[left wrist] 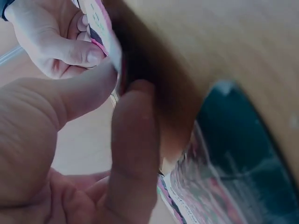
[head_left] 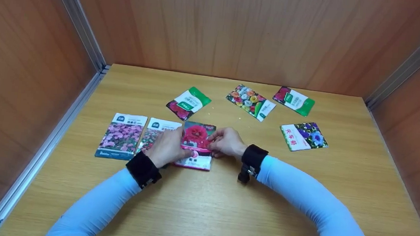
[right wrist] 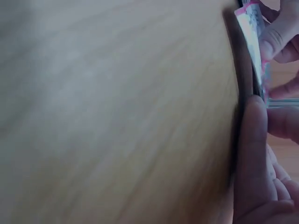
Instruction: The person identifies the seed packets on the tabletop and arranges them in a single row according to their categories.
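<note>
A flower seed packet (head_left: pixel 196 132) with a big red bloom stands out between both hands at the middle of the table. My left hand (head_left: pixel 168 147) pinches its left edge, thumb in front and a finger behind, as the left wrist view shows. On the opposite edge, my right hand (head_left: pixel 227 142) pinches it between thumb and finger. Seen in the right wrist view, the packet (right wrist: pixel 252 39) is edge-on close over the wood. Partly hidden under my left hand lies a second packet (head_left: pixel 162 124) with a white top. Left of that is a pink-flower packet (head_left: pixel 121 137).
Toward the back lie a green and white packet (head_left: pixel 189 103), a multicoloured-flower packet (head_left: pixel 250 101) and another green and white packet (head_left: pixel 294 101). A blue-flower packet (head_left: pixel 304 136) is at the right. Wooden panels (head_left: pixel 218 27) enclose the table (head_left: pixel 201 216).
</note>
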`<control>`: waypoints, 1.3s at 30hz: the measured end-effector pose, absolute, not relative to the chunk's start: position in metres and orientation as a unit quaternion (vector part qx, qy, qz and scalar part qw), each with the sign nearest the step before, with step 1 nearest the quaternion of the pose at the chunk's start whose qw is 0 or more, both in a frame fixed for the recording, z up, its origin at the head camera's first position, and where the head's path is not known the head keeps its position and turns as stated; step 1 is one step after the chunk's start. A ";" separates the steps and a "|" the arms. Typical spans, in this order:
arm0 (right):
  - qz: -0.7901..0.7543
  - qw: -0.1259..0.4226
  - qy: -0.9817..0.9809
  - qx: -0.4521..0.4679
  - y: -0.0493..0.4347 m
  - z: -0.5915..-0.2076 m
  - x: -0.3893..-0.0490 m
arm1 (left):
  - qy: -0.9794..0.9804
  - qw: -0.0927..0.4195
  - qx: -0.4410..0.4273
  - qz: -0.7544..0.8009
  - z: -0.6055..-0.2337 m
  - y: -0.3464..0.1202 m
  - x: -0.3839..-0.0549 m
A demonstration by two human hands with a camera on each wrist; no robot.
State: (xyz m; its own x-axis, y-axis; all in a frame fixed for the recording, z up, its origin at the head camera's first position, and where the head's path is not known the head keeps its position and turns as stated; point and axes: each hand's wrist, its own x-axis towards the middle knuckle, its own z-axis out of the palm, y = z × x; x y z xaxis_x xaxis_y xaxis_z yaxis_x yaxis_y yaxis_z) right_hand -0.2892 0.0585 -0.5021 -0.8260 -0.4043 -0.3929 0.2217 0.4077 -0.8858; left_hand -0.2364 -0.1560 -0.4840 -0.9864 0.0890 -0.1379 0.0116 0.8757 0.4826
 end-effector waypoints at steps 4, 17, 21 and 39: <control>-0.524 0.296 0.795 -0.074 0.059 -0.501 -0.287 | 0.968 0.091 0.025 0.234 -0.486 -0.156 -0.233; -0.453 0.226 0.850 -0.148 0.056 -0.499 -0.281 | 0.989 0.035 0.062 0.128 -0.485 -0.157 -0.228; -0.434 0.217 0.860 -0.155 0.057 -0.499 -0.280 | 0.992 0.036 0.054 0.106 -0.484 -0.155 -0.229; -0.349 0.139 0.903 -0.208 0.058 -0.497 -0.279 | 0.992 0.035 0.102 0.068 -0.480 -0.135 -0.226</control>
State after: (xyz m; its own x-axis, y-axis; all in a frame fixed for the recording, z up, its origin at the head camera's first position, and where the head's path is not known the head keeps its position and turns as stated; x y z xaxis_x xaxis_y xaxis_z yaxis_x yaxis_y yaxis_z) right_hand -0.2788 0.0580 -0.4968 -0.8752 -0.4721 -0.1053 -0.2789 0.6703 -0.6877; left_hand -0.2256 -0.1352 -0.4798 -0.9766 0.2080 -0.0545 0.1986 0.9696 0.1429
